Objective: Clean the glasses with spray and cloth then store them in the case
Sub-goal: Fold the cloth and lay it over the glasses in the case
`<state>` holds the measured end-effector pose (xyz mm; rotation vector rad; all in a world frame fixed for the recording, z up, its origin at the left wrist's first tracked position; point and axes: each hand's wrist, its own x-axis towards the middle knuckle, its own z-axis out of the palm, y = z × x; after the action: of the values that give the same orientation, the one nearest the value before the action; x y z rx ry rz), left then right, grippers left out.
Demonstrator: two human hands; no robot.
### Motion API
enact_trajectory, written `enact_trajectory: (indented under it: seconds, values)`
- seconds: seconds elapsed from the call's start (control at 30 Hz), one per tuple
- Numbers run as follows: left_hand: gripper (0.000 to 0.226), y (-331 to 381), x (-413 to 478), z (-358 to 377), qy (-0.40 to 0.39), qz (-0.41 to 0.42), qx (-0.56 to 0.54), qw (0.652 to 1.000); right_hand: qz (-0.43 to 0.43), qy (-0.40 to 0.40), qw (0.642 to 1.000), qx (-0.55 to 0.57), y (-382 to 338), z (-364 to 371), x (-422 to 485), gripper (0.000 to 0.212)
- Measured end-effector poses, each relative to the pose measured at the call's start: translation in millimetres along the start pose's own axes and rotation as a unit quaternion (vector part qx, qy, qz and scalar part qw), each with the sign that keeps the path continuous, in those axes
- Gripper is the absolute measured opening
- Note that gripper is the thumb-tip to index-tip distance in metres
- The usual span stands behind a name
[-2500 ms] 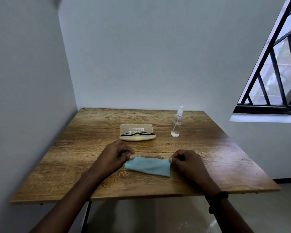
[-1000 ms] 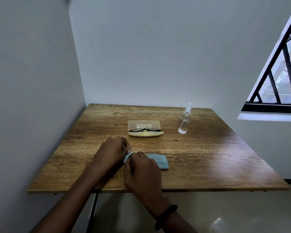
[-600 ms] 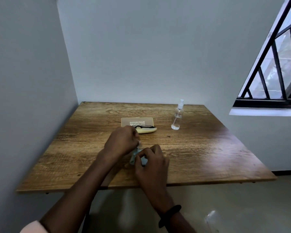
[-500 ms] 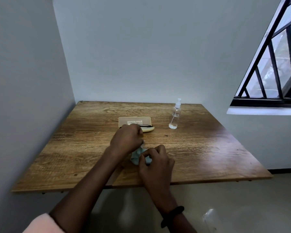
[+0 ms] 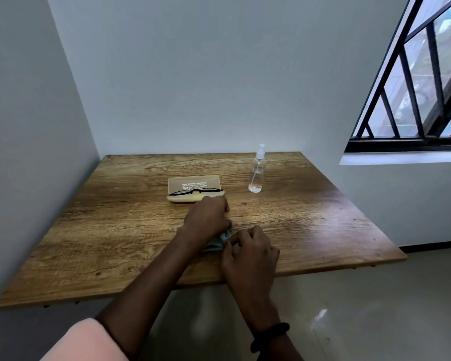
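We see the black-framed glasses (image 5: 195, 191) lying folded in the open cream case (image 5: 177, 184), far in on the table and well apart from the cloth. The raised lid of the case carries a few lines of white print, upside down to us and too small to read.

The light blue cloth (image 5: 217, 243) lies bunched on the table nearer to us, mostly hidden between our two hands. Our left hand (image 5: 207, 217) lies curled over it from above, clenched around the fabric, its knuckles just in front of the case. Our right hand (image 5: 248, 250) pinches the near edge of the cloth between thumb and forefinger, the other fingers bent. A dark band (image 5: 270, 334) circles the right wrist, and a pink sleeve (image 5: 84, 342) shows at the left forearm.

A clear spray bottle (image 5: 257, 173) with a white nozzle stands upright to the right of the case, apart from it.

The table (image 5: 115, 230) has a brown wood grain top and sits in a corner of pale grey walls (image 5: 193, 74). A window (image 5: 427, 87) with black bars opens on the right, above a glossy floor (image 5: 362, 308).
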<state>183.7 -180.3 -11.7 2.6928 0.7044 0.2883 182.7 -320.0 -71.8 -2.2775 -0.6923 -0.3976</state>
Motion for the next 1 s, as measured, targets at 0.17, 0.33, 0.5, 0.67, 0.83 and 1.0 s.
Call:
enact_trajectory:
  seconds: [0.17,0.33,0.5,0.67,0.83,1.0]
  values:
    - [0.029,4.7,-2.3,2.0,0.021,-0.001,-0.04,0.999,-0.001,-0.012,1.0,-0.027,3.6,-3.2,-1.5,0.012]
    - [0.016,-10.7,-25.6,0.0,0.098,0.016,-0.063,0.993,-0.005,-0.018,0.999,0.029,11.3,-10.3,0.5,0.011]
    - [0.017,-35.8,-63.0,5.4,0.119,0.015,-0.073,0.99,-0.037,-0.053,0.996,0.055,19.7,-14.6,12.7,0.032]
    - [0.041,-48.5,-76.3,13.9,0.101,0.001,-0.034,0.994,-0.097,-0.074,0.992,0.036,23.7,-12.1,15.5,0.037]
    - [0.044,-55.1,-80.5,20.3,0.113,0.01,-0.033,0.993,-0.143,-0.061,0.986,0.062,33.1,-10.0,10.2,0.024]
    - [0.045,-57.1,-84.0,20.1,0.108,0.002,-0.022,0.994,-0.165,-0.078,0.981,0.06,38.9,-12.6,11.3,0.023]
